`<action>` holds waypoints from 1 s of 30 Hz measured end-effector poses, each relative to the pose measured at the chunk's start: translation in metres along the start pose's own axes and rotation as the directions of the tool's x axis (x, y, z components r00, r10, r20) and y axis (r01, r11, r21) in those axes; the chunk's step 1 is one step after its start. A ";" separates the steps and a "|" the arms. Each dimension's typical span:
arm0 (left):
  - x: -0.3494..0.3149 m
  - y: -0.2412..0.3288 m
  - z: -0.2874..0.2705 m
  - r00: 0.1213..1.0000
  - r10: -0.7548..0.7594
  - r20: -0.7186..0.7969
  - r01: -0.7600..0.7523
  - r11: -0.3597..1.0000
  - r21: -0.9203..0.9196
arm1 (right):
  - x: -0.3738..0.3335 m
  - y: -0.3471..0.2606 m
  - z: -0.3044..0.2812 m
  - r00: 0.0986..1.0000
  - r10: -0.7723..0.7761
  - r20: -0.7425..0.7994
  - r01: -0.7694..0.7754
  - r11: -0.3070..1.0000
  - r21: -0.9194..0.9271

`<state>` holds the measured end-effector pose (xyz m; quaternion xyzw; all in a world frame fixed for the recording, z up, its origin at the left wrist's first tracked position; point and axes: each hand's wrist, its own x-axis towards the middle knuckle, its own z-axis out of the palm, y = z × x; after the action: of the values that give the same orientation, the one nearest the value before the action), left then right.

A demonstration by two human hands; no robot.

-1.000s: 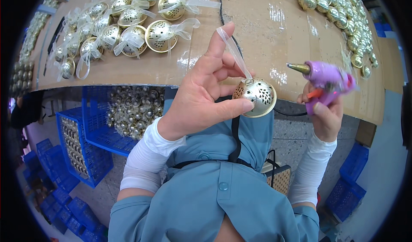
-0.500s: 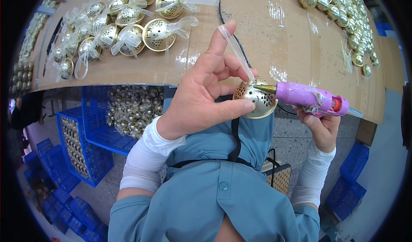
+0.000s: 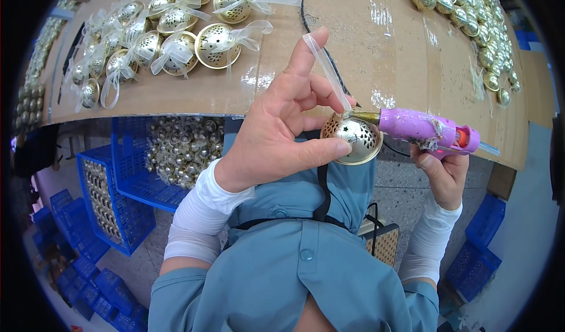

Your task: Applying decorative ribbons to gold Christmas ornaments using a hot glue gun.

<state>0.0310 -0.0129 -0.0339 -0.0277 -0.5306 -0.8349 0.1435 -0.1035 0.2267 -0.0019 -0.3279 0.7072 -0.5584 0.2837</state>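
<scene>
My left hand point(image 3: 282, 120) grips a gold bell ornament point(image 3: 360, 139) with star-shaped cutouts, its thumb pressed on the side. A sheer white ribbon point(image 3: 325, 67) rises from the bell's top and runs up over the raised index finger. In my right hand point(image 3: 442, 176) is a purple hot glue gun point(image 3: 416, 131), its surface smeared with glue. The metal nozzle points left and meets the top of the bell at the ribbon's base. A clear glue stick point(image 3: 488, 148) pokes out of the gun's back end. Fingers behind the bell are partly hidden.
Gold bells with bows point(image 3: 176, 52) lie at the table's left; more bells point(image 3: 471, 29) fill its right side. A black cord point(image 3: 303, 11) crosses the cardboard-covered table point(image 3: 265, 55). Below left stand blue crates point(image 3: 132, 182) holding bells. More blue crates point(image 3: 474, 267) are on the right floor.
The glue gun has shifted slightly, its nozzle now a little higher and against the ribbon's base. The bell has dipped a few pixels. My left hand keeps its grip.
</scene>
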 end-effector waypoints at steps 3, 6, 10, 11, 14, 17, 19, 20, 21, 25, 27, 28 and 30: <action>0.001 -0.001 0.001 1.000 -0.016 -0.018 0.016 1.000 -0.008 | 0.002 0.003 0.001 1.000 0.002 0.003 -0.002 1.000 0.000; 0.001 0.000 0.000 0.999 -0.024 -0.026 0.023 1.000 -0.013 | 0.003 0.002 0.000 1.000 0.002 0.000 -0.002 1.000 -0.016; 0.003 0.003 0.000 0.999 -0.027 -0.030 0.027 1.000 -0.003 | 0.006 0.001 -0.001 1.000 -0.007 -0.011 0.006 0.998 -0.064; 0.004 0.004 0.002 0.999 -0.030 -0.026 0.030 1.000 0.002 | 0.005 0.001 -0.003 1.000 -0.013 -0.018 0.012 0.996 -0.088; 0.005 0.005 0.006 0.999 -0.047 -0.022 0.048 0.999 0.011 | 0.007 -0.001 -0.003 0.997 0.017 -0.073 -0.019 1.000 -0.021; 0.004 0.008 0.008 0.993 -0.083 -0.087 0.084 0.996 0.007 | 0.027 0.007 -0.008 0.988 0.114 -0.103 -0.088 0.970 0.226; 0.005 0.009 0.013 0.988 -0.079 -0.132 0.080 0.997 0.003 | 0.046 0.025 -0.024 0.974 0.224 -0.039 -0.195 0.910 0.366; 0.006 0.011 0.014 0.985 -0.068 -0.156 0.072 0.997 0.021 | 0.055 0.032 -0.028 0.952 0.305 0.022 -0.281 0.844 0.457; 0.009 0.011 0.017 0.992 -0.067 -0.110 0.069 0.998 0.011 | 0.062 0.034 -0.032 0.954 0.300 -0.025 -0.256 0.853 0.455; 0.022 0.011 0.025 0.986 -0.079 -0.146 0.085 0.996 0.035 | 0.068 0.039 -0.057 0.956 0.236 -0.175 -0.212 0.966 0.148; 0.025 0.011 0.027 0.984 -0.077 -0.160 0.085 0.996 0.042 | 0.064 0.043 -0.076 0.916 -0.170 -0.364 -0.108 0.768 -0.631; 0.029 0.011 0.028 0.984 -0.081 -0.160 0.088 0.995 0.039 | 0.058 0.051 -0.096 0.843 -0.229 -0.487 -0.163 0.754 -0.636; 0.036 0.011 0.030 0.984 -0.094 -0.152 0.102 0.994 0.043 | 0.047 0.069 -0.140 0.688 -0.273 -0.672 -0.241 0.788 -0.567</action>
<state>-0.0037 0.0020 -0.0043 0.0646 -0.5401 -0.8270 0.1423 -0.2506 0.2859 -0.0407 -0.1604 0.8982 -0.3818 -0.1474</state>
